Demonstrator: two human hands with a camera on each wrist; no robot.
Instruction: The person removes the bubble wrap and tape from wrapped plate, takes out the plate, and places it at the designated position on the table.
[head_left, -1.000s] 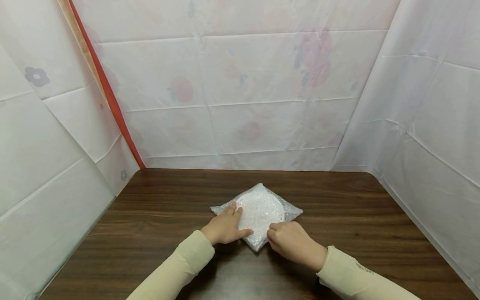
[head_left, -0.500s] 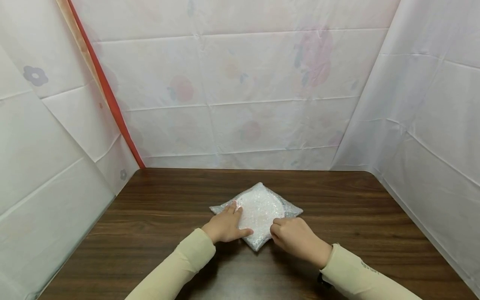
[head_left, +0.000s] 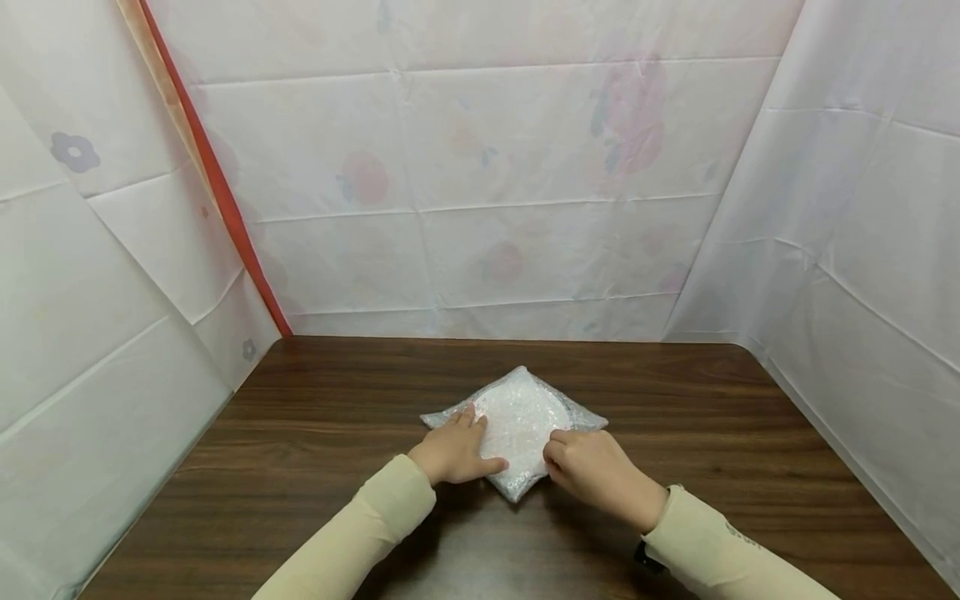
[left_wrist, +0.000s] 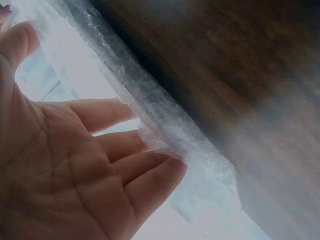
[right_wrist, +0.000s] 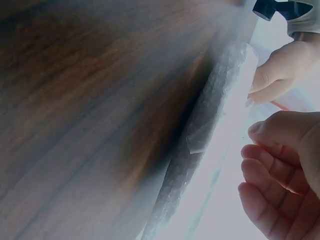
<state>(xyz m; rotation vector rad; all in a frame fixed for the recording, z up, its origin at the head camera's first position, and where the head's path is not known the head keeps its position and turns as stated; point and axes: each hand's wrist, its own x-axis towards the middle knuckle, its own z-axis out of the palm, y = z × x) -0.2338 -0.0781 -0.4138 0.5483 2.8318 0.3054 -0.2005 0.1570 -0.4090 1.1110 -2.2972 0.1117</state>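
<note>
A flat package (head_left: 517, 417) of clear bubble wrap, with a round, white, plate-like thing inside, lies cornerwise on the brown table. My left hand (head_left: 453, 448) rests on its left side, fingers spread and thumb on the near edge. In the left wrist view, fingertips (left_wrist: 170, 162) of that hand meet the wrap's edge. My right hand (head_left: 592, 467) is at the right near edge, fingers curled in. The right wrist view shows thumb and fingertips (right_wrist: 250, 155) curled close together with nothing visible between them. A small clear flap (right_wrist: 199, 141) sticks out from the package's side.
Pale printed cloth (head_left: 487, 208) hangs behind the dark wood-grain table (head_left: 337, 400) and along both sides. A red strip (head_left: 217, 183) runs down the back left corner. A dark device (head_left: 648, 557) sits at the right cuff.
My right hand has shifted slightly right and away from me along the package's edge. The left hand and the package have stayed nearly still.
</note>
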